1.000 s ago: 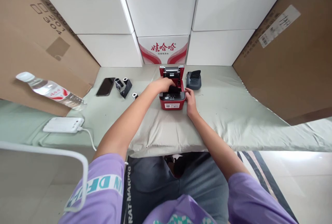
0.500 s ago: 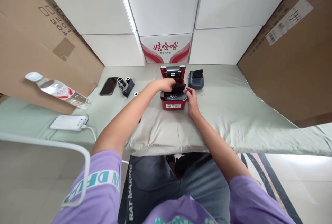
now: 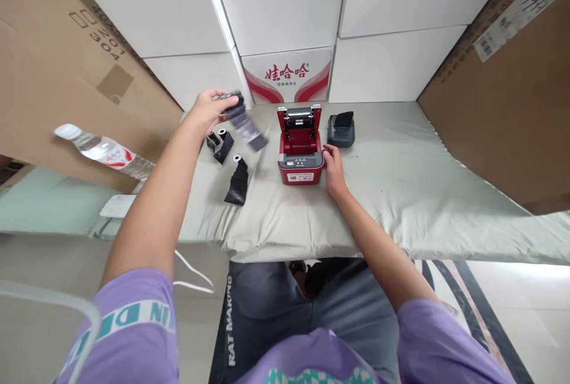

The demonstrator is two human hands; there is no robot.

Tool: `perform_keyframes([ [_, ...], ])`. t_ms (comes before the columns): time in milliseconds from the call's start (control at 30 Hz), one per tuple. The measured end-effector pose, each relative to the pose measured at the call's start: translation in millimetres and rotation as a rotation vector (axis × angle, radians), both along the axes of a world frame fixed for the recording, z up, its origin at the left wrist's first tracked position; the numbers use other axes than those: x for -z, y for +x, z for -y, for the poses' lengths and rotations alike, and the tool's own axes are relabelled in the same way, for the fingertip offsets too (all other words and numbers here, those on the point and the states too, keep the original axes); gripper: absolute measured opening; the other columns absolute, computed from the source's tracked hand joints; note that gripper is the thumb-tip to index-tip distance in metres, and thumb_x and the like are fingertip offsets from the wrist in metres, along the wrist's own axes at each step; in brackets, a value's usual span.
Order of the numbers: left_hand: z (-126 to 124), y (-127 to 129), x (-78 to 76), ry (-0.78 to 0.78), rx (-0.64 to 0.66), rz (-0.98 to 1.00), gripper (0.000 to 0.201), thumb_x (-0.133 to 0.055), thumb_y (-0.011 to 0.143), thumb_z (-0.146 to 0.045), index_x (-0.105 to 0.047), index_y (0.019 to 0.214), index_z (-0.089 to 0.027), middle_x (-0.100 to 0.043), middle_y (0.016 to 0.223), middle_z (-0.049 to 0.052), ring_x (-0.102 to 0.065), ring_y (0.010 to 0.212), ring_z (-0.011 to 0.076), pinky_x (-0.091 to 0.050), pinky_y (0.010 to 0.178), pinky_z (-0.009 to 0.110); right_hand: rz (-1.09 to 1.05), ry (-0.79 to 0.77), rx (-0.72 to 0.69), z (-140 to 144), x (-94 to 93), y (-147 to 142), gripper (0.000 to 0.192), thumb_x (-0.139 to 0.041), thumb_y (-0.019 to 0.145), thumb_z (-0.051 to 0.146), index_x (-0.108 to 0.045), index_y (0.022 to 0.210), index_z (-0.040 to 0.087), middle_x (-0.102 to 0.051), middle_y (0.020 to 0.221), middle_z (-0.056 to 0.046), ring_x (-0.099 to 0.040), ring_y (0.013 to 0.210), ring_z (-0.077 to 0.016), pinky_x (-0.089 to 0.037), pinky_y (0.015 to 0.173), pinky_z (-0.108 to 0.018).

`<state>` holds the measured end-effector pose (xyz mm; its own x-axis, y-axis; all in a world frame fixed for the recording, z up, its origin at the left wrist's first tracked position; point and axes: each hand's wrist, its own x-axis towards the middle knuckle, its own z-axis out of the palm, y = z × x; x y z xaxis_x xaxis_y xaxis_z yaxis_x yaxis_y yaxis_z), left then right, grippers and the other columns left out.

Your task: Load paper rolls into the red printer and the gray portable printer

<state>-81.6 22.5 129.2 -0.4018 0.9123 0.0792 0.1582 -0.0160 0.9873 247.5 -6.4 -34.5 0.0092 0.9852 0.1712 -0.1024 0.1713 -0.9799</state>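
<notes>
Nearest us: purple sleeves, dark shorts, both our arms reaching out over the cloth-covered worktop.

Our right hand rests against the right side of the red printer, fingers loosely curled, palm down, touching it and steadying it rather than gripping; nothing is held in it.

The printer sits mid-worktop with its lid tipped up at the back. The red paper bay looks bare, no roll visible inside.

Left of the printer, 1 dark strip lies flat on the cloth, a small white core at its far end. Just beyond, 2 more small rolls lie close together with another dark strip.

Our left hand is raised above the worktop, well left of the printer, fingers pinched shut on a dark ribbon that hangs blurred toward the printer. Whether a core is in that pinch we cannot tell.

Step in hand, as we judge it: spent ribbon out of the bay, being carried to the pile of used pieces. Next move calls for setting it down clear of the printer, and a fresh roll seated in the open bay while our right hand steadies the body.

Further: grey printer just right of the red lid, bottle far left, white boxes and brown cartons behind.
</notes>
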Motion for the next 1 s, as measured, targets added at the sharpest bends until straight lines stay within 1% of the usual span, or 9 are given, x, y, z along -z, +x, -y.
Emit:
perform_keyframes([
  [133,-17,-21,33.3,-0.202,-0.121,-0.192,0.03,-0.088,0.066,-0.017,-0.066,0.087,-0.017,-0.062,0.067,-0.001,-0.063,0.066,0.0187,-0.055,0.077,0.037,0.005,0.011,0.009,2,-1.1,-1,0.048,-0.056,0.089,0.064,-0.057,0.118,0.026,-0.063,0.118,-0.008,-0.059,0.113,-0.0249,-0.052,0.1,-0.041],
  [267,-26,-32,62.0,-0.254,-0.058,-0.671,0.032,-0.089,0.054,-0.018,-0.069,0.079,-0.02,-0.059,0.065,-0.002,-0.065,0.082,0.0231,-0.052,0.09,0.037,-0.012,0.006,0.013,3,-1.7,-3,0.046,-0.057,0.088,0.062,-0.058,0.118,0.026,-0.064,0.116,-0.007,-0.06,0.111,-0.0248,-0.052,0.099,-0.042],
  [367,-28,-34,76.1,-0.353,0.044,-0.872,0.029,-0.088,0.052,-0.023,-0.069,0.074,-0.022,-0.066,0.071,0.003,-0.067,0.095,0.0288,-0.048,0.097,0.039,-0.011,-0.003,0.008,1,-1.5,-2,0.047,-0.058,0.088,0.061,-0.057,0.117,0.026,-0.064,0.113,-0.007,-0.061,0.108,-0.0247,-0.053,0.097,-0.042],
  [467,-28,-40,79.0,-0.445,0.042,-0.89,0.03,-0.087,0.059,-0.04,-0.072,0.079,-0.023,-0.074,0.085,0.009,-0.067,0.105,0.0334,-0.047,0.097,0.042,-0.006,-0.004,-0.005,-1,-0.2,-1,0.046,-0.059,0.088,0.061,-0.057,0.118,0.027,-0.064,0.112,-0.006,-0.061,0.107,-0.0243,-0.053,0.098,-0.042],
  [533,-28,-49,74.1,-0.379,-0.054,-0.856,0.035,-0.076,0.072,-0.051,-0.076,0.092,-0.022,-0.077,0.1,0.012,-0.066,0.112,0.0341,-0.045,0.101,0.045,-0.006,-0.001,-0.005,-2,0.6,0,0.046,-0.059,0.088,0.062,-0.056,0.117,0.027,-0.064,0.111,-0.006,-0.061,0.106,-0.0243,-0.052,0.098,-0.042],
  [600,-29,-61,67.2,-0.305,-0.169,-0.862,0.037,-0.07,0.078,-0.048,-0.077,0.104,-0.022,-0.077,0.113,0.013,-0.062,0.121,0.0351,-0.042,0.108,0.049,-0.005,0.005,-0.001,-3,1.0,0,0.046,-0.058,0.088,0.062,-0.056,0.117,0.026,-0.064,0.11,-0.006,-0.061,0.105,-0.0244,-0.052,0.096,-0.041],
  [667,-30,-72,63.1,-0.354,-0.177,-0.946,0.041,-0.076,0.07,-0.039,-0.078,0.108,-0.023,-0.076,0.119,0.012,-0.056,0.131,0.0389,-0.038,0.114,0.054,0.0,0.01,-0.002,-2,1.1,0,0.045,-0.057,0.089,0.061,-0.056,0.117,0.026,-0.064,0.11,-0.007,-0.061,0.104,-0.0243,-0.051,0.095,-0.041],
  [833,-27,-74,74.0,-0.544,-0.026,-1.097,0.041,-0.08,0.056,-0.023,-0.081,0.096,-0.026,-0.078,0.111,0.011,-0.054,0.134,0.0441,-0.036,0.116,0.056,0.009,0.016,0.003,-3,1.2,0,0.044,-0.057,0.089,0.062,-0.057,0.116,0.028,-0.065,0.109,-0.006,-0.06,0.106,-0.0242,-0.051,0.096,-0.04],
  [1000,-16,-64,77.7,-0.319,-0.147,-0.926,0.021,-0.081,0.069,-0.026,-0.073,0.088,-0.021,-0.073,0.089,0.005,-0.06,0.115,0.0319,-0.039,0.107,0.042,-0.007,0.0,0.01,-4,1.3,-1,0.046,-0.059,0.087,0.063,-0.057,0.115,0.027,-0.065,0.108,-0.006,-0.061,0.105,-0.0239,-0.052,0.096,-0.041],
])
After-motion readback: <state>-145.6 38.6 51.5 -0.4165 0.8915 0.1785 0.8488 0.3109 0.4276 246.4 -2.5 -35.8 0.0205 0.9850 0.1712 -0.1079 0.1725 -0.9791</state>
